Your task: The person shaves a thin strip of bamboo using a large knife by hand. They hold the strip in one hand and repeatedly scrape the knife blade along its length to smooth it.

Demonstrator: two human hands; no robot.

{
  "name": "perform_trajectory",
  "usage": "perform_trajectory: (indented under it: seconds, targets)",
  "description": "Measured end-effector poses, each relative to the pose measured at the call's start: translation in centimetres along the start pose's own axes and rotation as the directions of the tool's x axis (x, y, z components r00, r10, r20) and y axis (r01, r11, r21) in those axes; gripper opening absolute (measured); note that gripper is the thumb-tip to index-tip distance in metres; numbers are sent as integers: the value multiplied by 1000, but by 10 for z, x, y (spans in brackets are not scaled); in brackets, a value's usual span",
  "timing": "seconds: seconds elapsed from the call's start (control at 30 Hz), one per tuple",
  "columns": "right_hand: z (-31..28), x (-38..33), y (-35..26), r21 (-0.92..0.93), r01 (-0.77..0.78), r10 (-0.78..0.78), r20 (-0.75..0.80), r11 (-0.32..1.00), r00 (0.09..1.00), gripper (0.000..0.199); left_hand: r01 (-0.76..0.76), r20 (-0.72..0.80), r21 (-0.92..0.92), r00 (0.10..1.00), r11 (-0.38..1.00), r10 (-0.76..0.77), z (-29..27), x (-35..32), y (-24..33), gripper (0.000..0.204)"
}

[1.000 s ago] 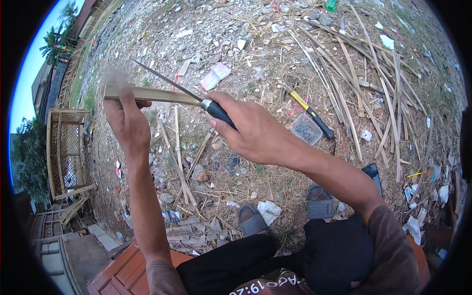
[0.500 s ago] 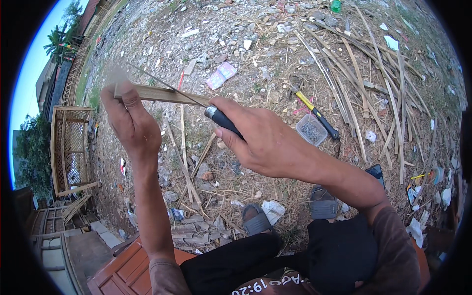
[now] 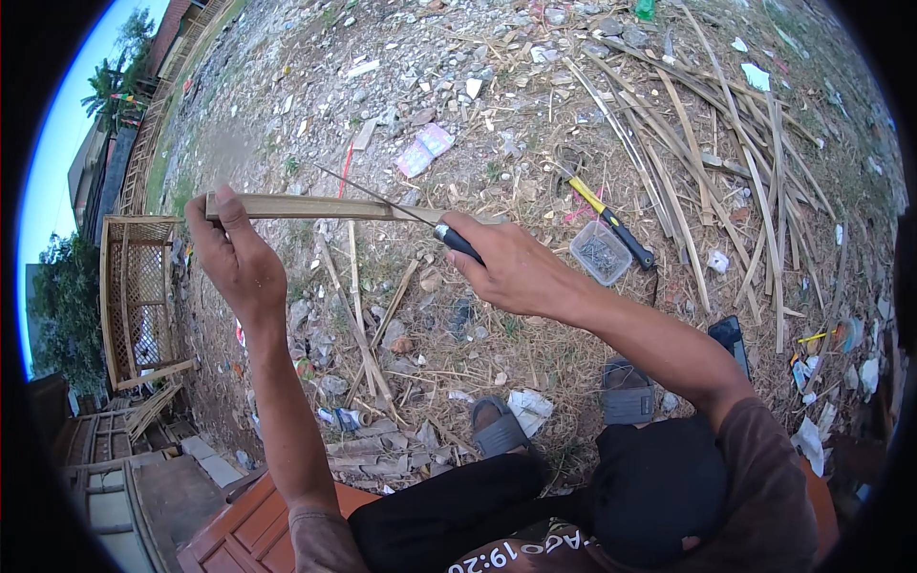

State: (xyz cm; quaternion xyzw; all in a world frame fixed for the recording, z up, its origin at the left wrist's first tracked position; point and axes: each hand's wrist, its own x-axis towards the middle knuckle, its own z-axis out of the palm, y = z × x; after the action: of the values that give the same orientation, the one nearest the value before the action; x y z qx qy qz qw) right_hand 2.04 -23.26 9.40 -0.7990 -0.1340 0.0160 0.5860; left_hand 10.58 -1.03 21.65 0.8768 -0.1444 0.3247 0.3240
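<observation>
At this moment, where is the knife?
In the head view, the knife is above and mostly left of centre, gripped by the right hand and crossing the wooden strip that the left hand holds.

From left hand (image 3: 241, 267) to right hand (image 3: 521, 269) — a wood strip (image 3: 310, 206), crossed by a knife (image 3: 460, 243) in the right. Beyond the strip, on the ground (image 3: 310, 62), a packet (image 3: 424, 150). Right of the right hand, a box (image 3: 586, 268) with nails (image 3: 600, 252) inside, just beside a hammer (image 3: 611, 219) — farther right, a pile of strips (image 3: 750, 158). Far left, a lattice panel (image 3: 138, 301).
</observation>
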Motion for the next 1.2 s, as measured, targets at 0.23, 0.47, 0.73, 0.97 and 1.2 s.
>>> perform_trajectory:
  seconds: [0.23, 0.47, 0.73, 0.97, 1.2]
  targets:
    - [10, -1, -6, 36, -109, 106, 77, 993, 991, 41, -37, -50, 5, 998, 999, 37, -1, -2, -9, 30]
    - [24, -2, 23, 51, 92, -86, -98, 994, 991, 36, 33, -46, -8, 998, 999, -33, 6, -4, -4, 33]
    - [29, 4, 6, 21, 178, -172, -169, 984, 971, 32, 16, -63, 19, 998, 1000, -14, 4, -2, -10, 34]
    - [23, 2, 15, 19, 98, -96, -85, 995, 992, 27, -24, -116, -53, 993, 998, 18, 7, 1, -9, 30]
    - [25, 6, 59, -10, -103, 103, -3, 995, 995, 38, -13, -237, -120, 971, 993, -16, 15, 5, -13, 30]
